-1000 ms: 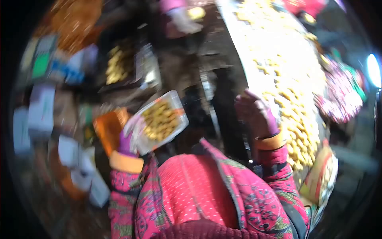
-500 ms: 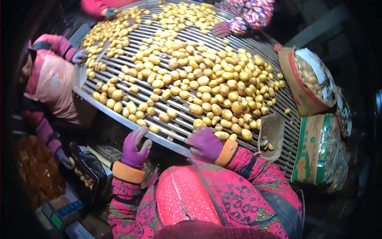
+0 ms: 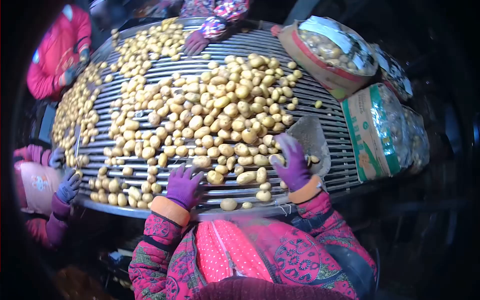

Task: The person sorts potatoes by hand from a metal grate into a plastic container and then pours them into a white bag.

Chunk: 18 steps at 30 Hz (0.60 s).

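Now both purple-gloved hands over the roller table near edge, left hand spread flat, fingers splayed, just beside a potato, right hand open (nothing pinched) among potatoes by a grey scoop, sacks beyond the far right corner.

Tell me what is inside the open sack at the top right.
Potatoes show through the mouth of the sack, filling it near the top. Its wall hides whatever lies deeper.

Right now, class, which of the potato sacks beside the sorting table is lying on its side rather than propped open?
The green-printed sack, lying flat at the table's right edge; the red-rimmed sack behind it gapes open, showing potatoes.
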Each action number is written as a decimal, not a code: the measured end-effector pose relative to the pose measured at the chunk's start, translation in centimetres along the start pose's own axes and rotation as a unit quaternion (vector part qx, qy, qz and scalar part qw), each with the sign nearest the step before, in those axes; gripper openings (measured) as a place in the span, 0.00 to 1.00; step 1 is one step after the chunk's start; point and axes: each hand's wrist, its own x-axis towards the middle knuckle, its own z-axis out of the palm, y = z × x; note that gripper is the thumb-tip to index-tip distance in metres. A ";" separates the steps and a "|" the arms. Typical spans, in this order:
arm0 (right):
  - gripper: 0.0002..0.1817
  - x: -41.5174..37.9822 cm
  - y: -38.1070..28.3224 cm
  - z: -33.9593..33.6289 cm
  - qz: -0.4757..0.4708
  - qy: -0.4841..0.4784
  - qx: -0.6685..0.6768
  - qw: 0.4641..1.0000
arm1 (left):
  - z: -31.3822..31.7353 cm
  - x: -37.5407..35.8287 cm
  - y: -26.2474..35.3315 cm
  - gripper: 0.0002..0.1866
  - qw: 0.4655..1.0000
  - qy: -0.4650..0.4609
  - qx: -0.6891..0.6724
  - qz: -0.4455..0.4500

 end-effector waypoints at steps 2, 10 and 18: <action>0.36 -3.6 3.5 -1.6 0.123 0.058 -0.135 0.981 | 0.3 -0.2 -2.0 0.36 0.999 -0.032 0.015 0.001; 0.50 -14.4 13.0 -4.6 0.400 -0.021 0.074 0.913 | 0.3 -1.8 -9.7 0.30 1.000 0.012 -0.006 -0.009; 0.52 -14.7 10.9 -4.8 0.380 -0.156 -0.028 0.911 | -0.7 -6.7 -18.9 0.35 0.941 -0.066 0.145 -0.298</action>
